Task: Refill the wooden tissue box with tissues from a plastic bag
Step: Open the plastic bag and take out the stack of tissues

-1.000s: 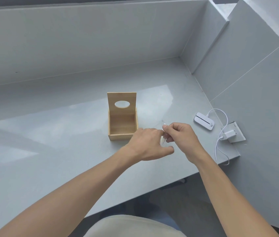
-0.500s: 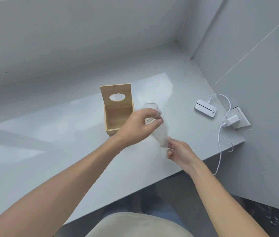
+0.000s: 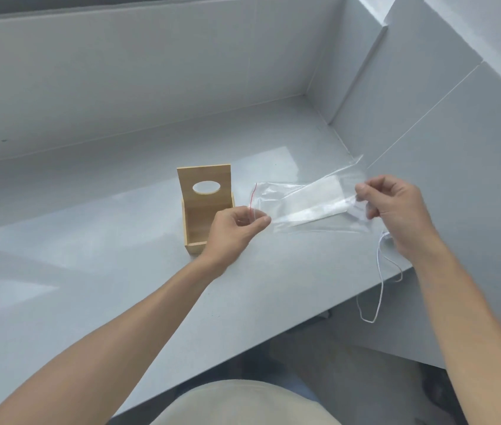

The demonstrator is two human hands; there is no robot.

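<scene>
Lap: a pale, smooth curve of fabric (image 3: pixel 243 403) sat at the bottom edge, cut off by the frame.
Forearms: both reached bare from the lower corners out over the grey counter (image 3: pixel 89 271).
Cable: a thin white cord (image 3: pixel 379 289) looped off the counter's front edge; its upper end ran behind the right wrist, and whatever it joined was hidden.
Left hand: the left hand (image 3: pixel 233 228) was pinched thumb to forefinger on the near-left corner of the plastic bag (image 3: pixel 301 199), just by its red seal line (image 3: pixel 253 196). The knuckles covered the box's front-right corner.
Right hand: the right hand (image 3: pixel 393 207) was clamped on the bag's opposite end, fingers curled tight over bunched film.
Bag: clear, glossy and creased, it was held in the air between the two hands, above the counter and just right of the box.
Tissues: a flat white rectangle (image 3: pixel 316 200) showed through the film, hazy, with soft edges; the sheet count could not be made out.
Box: the wooden tissue box (image 3: pixel 206 213) stood on the counter, pale grained wood, its lid upright with an oval cut-out. The floor inside was hidden from this angle.
Walls: plain grey panels (image 3: pixel 151 72) closed off the back and right.
</scene>
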